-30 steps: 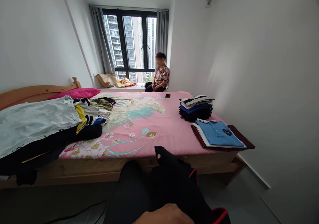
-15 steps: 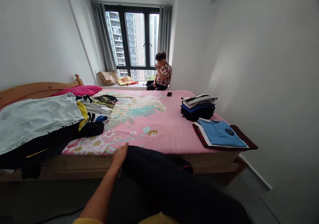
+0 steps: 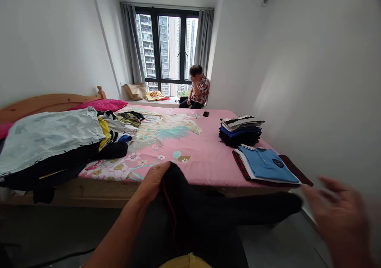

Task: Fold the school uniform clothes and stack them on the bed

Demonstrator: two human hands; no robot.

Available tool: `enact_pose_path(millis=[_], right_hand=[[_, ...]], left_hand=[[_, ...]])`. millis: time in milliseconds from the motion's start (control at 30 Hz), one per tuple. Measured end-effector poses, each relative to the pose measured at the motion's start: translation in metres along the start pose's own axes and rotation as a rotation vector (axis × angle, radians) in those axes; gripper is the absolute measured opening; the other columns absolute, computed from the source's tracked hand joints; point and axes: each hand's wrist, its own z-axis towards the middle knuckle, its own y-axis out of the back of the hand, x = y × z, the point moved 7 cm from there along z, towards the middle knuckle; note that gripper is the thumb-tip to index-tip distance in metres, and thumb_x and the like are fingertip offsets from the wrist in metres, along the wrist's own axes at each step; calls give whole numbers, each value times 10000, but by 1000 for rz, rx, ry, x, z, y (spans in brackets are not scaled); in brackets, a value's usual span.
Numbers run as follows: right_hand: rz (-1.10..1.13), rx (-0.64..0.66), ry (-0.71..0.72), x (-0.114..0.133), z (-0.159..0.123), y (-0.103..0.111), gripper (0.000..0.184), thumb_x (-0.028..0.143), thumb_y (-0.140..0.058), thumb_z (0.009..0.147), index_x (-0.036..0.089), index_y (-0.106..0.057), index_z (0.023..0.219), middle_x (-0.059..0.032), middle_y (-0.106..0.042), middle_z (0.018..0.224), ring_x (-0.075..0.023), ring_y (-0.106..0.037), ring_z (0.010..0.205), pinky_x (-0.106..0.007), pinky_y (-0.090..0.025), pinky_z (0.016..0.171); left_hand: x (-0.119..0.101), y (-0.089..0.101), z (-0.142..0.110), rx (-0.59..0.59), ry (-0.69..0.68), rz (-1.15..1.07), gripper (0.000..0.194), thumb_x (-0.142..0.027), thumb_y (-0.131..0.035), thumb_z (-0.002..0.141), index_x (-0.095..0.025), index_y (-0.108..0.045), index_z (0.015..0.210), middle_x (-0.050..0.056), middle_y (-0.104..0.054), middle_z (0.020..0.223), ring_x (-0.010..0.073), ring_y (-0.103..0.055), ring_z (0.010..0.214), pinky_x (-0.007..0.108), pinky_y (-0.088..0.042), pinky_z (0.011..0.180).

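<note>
My left hand [image 3: 154, 180] is closed on the upper edge of black trousers [image 3: 205, 212] with a thin red line down one side. The trousers hang in front of me at the bed's near edge, and one leg stretches out to the right. Just past that leg's end is my right hand [image 3: 339, 208], blurred, its fingers apart and nothing seen in them. A folded blue polo shirt [image 3: 264, 162] with a dark badge lies on other folded garments at the bed's right corner. Behind it stands a stack of folded clothes [image 3: 240, 131].
The bed [image 3: 205, 157] has a pink floral sheet. Loose clothes [image 3: 56, 137] are heaped on its left, near a bright pink pillow [image 3: 104, 104]. A phone [image 3: 206, 114] lies at the far side. Another person [image 3: 200, 88] sits at the window ledge, beside bags [image 3: 135, 91].
My right hand has come into view at the right. The trousers have swung up, one leg now stretched sideways with the red line showing. My left hand has moved slightly right, still holding them.
</note>
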Motion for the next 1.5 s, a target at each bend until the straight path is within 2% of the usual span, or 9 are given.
enact_pose_path(millis=[100, 200, 433, 600, 733, 900, 1033, 1233, 1500], right_hand=[[248, 708, -30, 26, -79, -98, 629, 502, -648, 695, 302, -451, 1258, -94, -532, 1260, -288, -552, 1095, -461, -480, 853], [290, 1002, 76, 50, -144, -157, 474, 449, -603, 754, 226, -565, 1170, -71, -617, 1111, -248, -568, 1012, -370, -467, 845], [609, 779, -178, 88, -104, -168, 282, 405, -507, 814, 187, -628, 946, 2, -612, 741, -142, -521, 654, -242, -432, 597], [724, 583, -129, 116, -49, -154, 260, 380, -543, 800, 205, -627, 972, 9, -632, 792, -129, -550, 695, -244, -451, 670], [703, 397, -3, 130, -2, -141, 242, 359, -538, 795, 200, -614, 961, 6, -628, 810, -127, -560, 709, -254, -461, 667], [500, 71, 313, 176, 48, -77, 231, 402, -539, 808, 213, -631, 903, -12, -611, 825, -163, -574, 776, -301, -471, 726], [339, -175, 527, 203, 53, -22, 215, 403, -488, 844, 292, -643, 944, -8, -618, 874, -214, -593, 853, -355, -478, 756], [75, -19, 542, 158, 53, -47, 274, 408, -442, 867, 277, -638, 1006, -29, -649, 985, -224, -583, 931, -369, -439, 872], [-223, 403, 308, 31, 16, -141, 321, 390, -464, 808, 206, -649, 996, -84, -662, 984, -260, -586, 942, -422, -442, 853]], left_hand=[[0, -53, -13, 282, 23, 40, 293, -325, -719, 691, -138, -667, 910, 39, -683, 801, 133, -602, 681, 242, -463, 676], [-3, -75, -25, 430, -37, 151, 266, -273, -703, 692, -147, -657, 921, 34, -675, 839, 147, -596, 741, 246, -453, 701], [55, -26, -7, 197, -231, 854, 271, -82, -573, 621, -169, -670, 859, 22, -654, 851, 176, -552, 806, 266, -404, 718], [100, -7, 6, 204, 34, 482, 186, -287, -567, 726, -146, -647, 817, 11, -624, 690, 142, -528, 633, 255, -392, 605], [16, -17, 24, 118, -24, 129, 324, -307, -595, 688, -136, -649, 957, 34, -672, 764, 172, -584, 700, 287, -454, 689], [-174, -27, 8, -299, -728, 563, 231, -361, -577, 742, -155, -635, 829, -31, -608, 716, 123, -538, 726, 216, -427, 686], [-233, -50, -38, -377, -911, 874, 289, -411, -654, 684, -154, -639, 817, -40, -580, 688, 109, -522, 686, 201, -404, 647], [-144, -56, -32, 211, -439, 1033, 255, -403, -718, 614, -176, -609, 575, -42, -527, 529, 106, -441, 530, 199, -309, 503], [-5, 0, 3, 254, 36, 601, 269, -437, -629, 711, -171, -635, 670, -13, -572, 615, 123, -457, 573, 214, -329, 554]])
